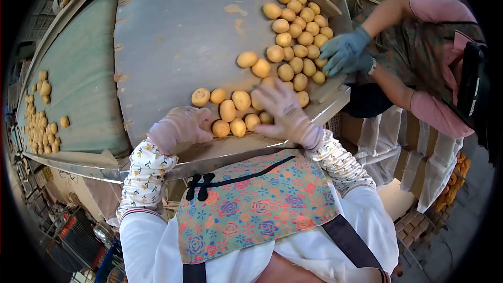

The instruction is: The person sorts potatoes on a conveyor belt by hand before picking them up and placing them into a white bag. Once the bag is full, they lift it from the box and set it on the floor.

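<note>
Gloved in pale fabric, my left hand [182,127] lies at the table's near edge, its fingers apart beside a small group of potatoes [227,110]. It holds nothing that I can see. My right hand [285,111], in the same kind of glove, spreads its fingers over the right end of that group and is slightly blurred. Under and around its fingers are potatoes, some partly hidden. Two more potatoes [261,68] sit just beyond it. A larger cluster of potatoes [299,36] runs along the right side of the grey sorting table [178,36].
Across the table's right corner, a co-worker's blue-gloved hands [347,51] touch the potato cluster. At left, a green conveyor belt [78,73] carries more potatoes [42,128]. A metal rim [236,157] edges the near side. White sacking [380,141] hangs at right.
</note>
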Demonstrator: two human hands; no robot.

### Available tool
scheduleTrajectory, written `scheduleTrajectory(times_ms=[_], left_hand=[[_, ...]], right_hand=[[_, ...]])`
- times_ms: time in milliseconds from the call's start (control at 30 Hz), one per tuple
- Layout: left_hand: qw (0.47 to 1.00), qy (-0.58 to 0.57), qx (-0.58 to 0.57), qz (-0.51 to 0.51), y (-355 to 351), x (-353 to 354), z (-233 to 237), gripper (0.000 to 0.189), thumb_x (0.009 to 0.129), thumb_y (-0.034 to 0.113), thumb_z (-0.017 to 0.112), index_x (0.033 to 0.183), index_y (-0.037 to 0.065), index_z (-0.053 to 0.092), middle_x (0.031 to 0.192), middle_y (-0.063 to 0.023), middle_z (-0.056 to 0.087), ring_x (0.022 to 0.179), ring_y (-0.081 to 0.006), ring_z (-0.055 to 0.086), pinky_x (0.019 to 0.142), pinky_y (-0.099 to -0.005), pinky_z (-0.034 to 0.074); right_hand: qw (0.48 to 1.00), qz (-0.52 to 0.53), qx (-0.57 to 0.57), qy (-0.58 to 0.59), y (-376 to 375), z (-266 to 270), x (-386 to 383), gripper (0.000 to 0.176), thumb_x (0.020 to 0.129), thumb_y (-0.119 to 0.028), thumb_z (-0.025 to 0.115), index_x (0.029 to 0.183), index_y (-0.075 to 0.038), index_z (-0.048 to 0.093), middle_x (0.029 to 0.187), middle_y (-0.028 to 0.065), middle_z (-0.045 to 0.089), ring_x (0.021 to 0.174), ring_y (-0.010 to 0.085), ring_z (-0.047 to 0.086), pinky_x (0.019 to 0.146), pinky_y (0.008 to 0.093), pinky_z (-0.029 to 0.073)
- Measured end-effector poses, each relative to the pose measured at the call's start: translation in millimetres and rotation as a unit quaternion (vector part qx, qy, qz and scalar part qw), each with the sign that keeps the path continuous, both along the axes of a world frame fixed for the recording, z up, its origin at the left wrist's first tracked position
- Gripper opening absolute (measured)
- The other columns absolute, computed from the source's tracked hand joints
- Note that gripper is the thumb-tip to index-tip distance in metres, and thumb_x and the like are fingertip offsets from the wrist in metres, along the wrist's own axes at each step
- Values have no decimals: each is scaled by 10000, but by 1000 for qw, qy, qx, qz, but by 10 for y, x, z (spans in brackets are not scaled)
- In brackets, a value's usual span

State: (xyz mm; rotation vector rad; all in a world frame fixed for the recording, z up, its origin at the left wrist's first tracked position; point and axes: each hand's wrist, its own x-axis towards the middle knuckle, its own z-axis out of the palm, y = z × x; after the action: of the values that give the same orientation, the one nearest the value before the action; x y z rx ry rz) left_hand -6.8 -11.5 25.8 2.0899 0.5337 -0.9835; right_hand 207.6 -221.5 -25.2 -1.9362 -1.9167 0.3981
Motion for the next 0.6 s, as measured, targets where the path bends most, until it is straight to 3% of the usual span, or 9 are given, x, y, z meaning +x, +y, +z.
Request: scheduleTrajectory(times_ms=[33, 100, 167, 300, 400, 433, 500, 567, 600], left_hand=[[1000, 5, -27, -5, -24, 38, 25, 420, 832, 337, 748, 1137, 71, 637, 979, -113, 732, 924, -292, 688, 806, -384, 529], [997, -25, -77, 7, -26, -1, -40, 385, 824, 266, 748, 1127, 65, 625, 958, -110, 726, 904, -297, 686, 787, -380, 531], [992, -123, 17, 24, -2, -134, -254, 357, 821, 239, 739, 1111, 68, 621, 937, -105, 718, 888, -300, 683, 778, -381, 532], [967, -188, 143, 93, 134, -141, -263, 264, 816, 208, 723, 1032, 83, 636, 884, -96, 706, 859, -306, 680, 763, -393, 535], [990, -82, 97, 60, 72, -51, -130, 204, 825, 234, 715, 965, 96, 658, 871, -93, 711, 856, -301, 686, 759, -401, 538], [994, -65, 77, 33, 59, -70, -133, 199, 833, 250, 708, 948, 95, 661, 869, -94, 711, 853, -302, 686, 755, -406, 537], [999, -28, 38, -25, 23, -139, -163, 204, 849, 284, 694, 916, 93, 667, 863, -96, 712, 846, -305, 685, 747, -415, 536], [994, -78, 72, -18, 13, -218, -155, 233, 864, 314, 681, 938, 93, 667, 872, -98, 713, 855, -309, 685, 755, -417, 533], [990, -105, 87, -14, 7, -237, -159, 248, 871, 329, 675, 950, 93, 667, 876, -98, 714, 860, -311, 684, 759, -418, 532]], right_hand=[[999, 28, 12, 10, -34, -16, -45, 767, 714, -407, 813, 1342, -72, 529, 1319, 134, 522, 1197, 346, 510, 1035, 473, 394], [997, -51, -26, 50, 7, -270, 123, 814, 706, -440, 833, 1382, -98, 537, 1354, 156, 525, 1245, 384, 495, 1071, 502, 383], [991, -124, -39, 26, 72, -275, 251, 871, 692, -501, 842, 1412, -114, 541, 1350, 178, 547, 1286, 429, 475, 1087, 519, 380], [999, 5, 16, 30, 119, -11, -64, 840, 675, -456, 833, 1395, -147, 529, 1379, 143, 483, 1276, 385, 455, 1051, 500, 393], [999, 39, -7, 16, 295, -77, 18, 819, 686, -417, 831, 1413, -206, 520, 1438, 149, 428, 1318, 397, 417, 1043, 520, 396], [998, -47, 4, 34, 360, -68, 15, 776, 703, -369, 819, 1397, -181, 527, 1361, 135, 488, 1253, 367, 478, 999, 505, 417], [998, -33, 28, 54, 416, 79, 17, 712, 721, -337, 810, 1360, -167, 546, 1283, 116, 524, 1176, 336, 522, 945, 485, 437], [995, 31, 61, 74, 354, 71, -102, 586, 750, -305, 792, 1276, -148, 586, 1127, 82, 561, 1035, 285, 575, 841, 446, 466], [994, 68, 17, 87, 226, 15, -229, 506, 776, -297, 772, 1237, -160, 615, 1151, 83, 561, 1075, 267, 571, 834, 428, 479]])
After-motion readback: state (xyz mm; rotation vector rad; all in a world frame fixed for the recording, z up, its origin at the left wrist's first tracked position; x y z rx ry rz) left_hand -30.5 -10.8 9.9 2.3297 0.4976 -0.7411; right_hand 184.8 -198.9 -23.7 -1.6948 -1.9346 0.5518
